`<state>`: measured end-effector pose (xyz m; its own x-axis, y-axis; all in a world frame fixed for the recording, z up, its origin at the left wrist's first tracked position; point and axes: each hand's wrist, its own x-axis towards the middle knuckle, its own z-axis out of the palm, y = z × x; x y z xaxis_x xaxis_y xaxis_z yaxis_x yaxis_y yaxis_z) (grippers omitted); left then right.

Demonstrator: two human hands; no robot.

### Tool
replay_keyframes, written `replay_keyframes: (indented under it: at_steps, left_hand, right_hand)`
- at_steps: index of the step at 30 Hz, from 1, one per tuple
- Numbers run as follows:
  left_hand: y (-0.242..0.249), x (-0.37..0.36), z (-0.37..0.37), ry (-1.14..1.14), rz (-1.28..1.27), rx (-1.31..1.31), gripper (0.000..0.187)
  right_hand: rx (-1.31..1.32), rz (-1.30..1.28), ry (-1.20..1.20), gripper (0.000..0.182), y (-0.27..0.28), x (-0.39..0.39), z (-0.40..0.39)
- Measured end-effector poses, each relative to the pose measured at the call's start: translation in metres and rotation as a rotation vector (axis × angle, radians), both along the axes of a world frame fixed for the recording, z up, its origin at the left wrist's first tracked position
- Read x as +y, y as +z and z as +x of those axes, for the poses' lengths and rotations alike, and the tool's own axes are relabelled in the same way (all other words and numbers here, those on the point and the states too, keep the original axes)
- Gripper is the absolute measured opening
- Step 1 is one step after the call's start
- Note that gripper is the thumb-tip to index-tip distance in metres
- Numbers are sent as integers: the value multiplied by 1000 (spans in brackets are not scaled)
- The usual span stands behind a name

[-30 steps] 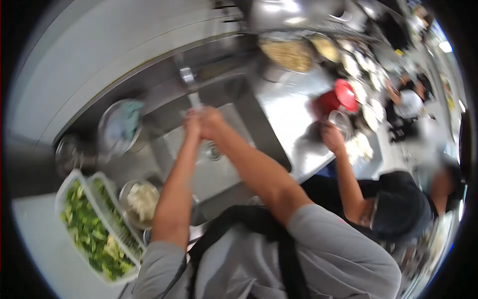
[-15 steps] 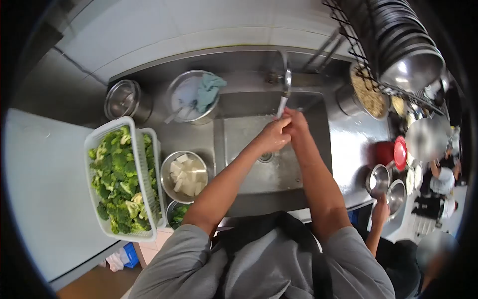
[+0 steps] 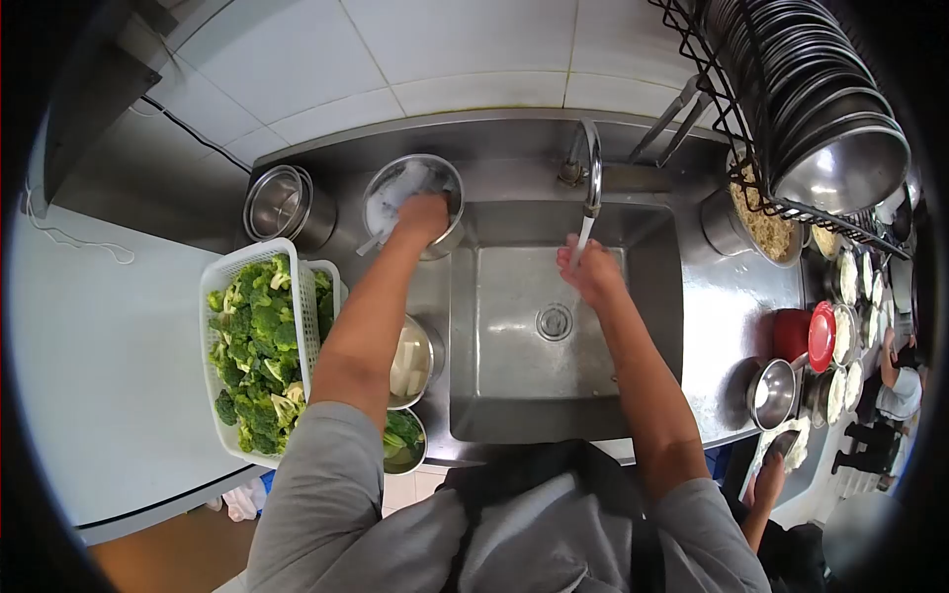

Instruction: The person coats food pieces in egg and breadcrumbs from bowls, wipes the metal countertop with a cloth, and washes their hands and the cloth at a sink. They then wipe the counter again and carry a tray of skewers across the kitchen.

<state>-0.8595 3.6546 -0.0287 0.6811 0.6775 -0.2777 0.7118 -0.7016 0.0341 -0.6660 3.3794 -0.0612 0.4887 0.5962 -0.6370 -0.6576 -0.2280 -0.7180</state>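
My left hand (image 3: 423, 215) reaches into a metal pot (image 3: 455, 188) of white suds (image 3: 400, 186) to the left of the sink. Its fingers are hidden inside, so what they hold does not show. A pale handle (image 3: 370, 244) sticks out over the pot's front rim. Over the steel sink (image 3: 504, 321), my right hand (image 3: 596, 275) is held open below the curved faucet (image 3: 593, 163), its fingers loosely spread. A white stream of water (image 3: 584, 231) runs from the spout onto that hand.
Left of the sink are a white basket (image 3: 309, 326) of broccoli (image 3: 259, 346), a bowl of white chunks (image 3: 409, 366) and a bowl of greens (image 3: 400, 435). Stacked metal bowls (image 3: 840, 158) fill a rack at upper right. A co-worker's hand (image 3: 769, 484) is at lower right.
My hands have parted. The left moved from under the faucet into the suds pot, where the green cloth no longer shows; the right stays at the water with fingers opened.
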Motion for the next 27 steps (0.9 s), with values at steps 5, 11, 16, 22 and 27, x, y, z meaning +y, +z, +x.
replay_keyframes:
  at_steps: [5, 11, 16, 22, 27]
  left_hand:
    - [-30, 11, 11, 10, 31, -18, 31]
    - [36, -12, 17, 177, 82, -276, 29]
    - [92, -60, 19, 174, 88, -645, 26]
    - [32, -137, 54, 116, -638, -989, 43]
    - [-54, -168, 82, 1162, -1664, -1061, 65]
  right_hand:
    - [8, 24, 14, 24, 2, 5, -3]
    - [-5, 115, 23, 21, -21, 11, 4]
    - [153, 296, 11, 31, -29, 29, -12]
    - [492, 516, -143, 33, 43, 46, -24]
    - [-511, -62, 334, 27, 2, 22, -14]
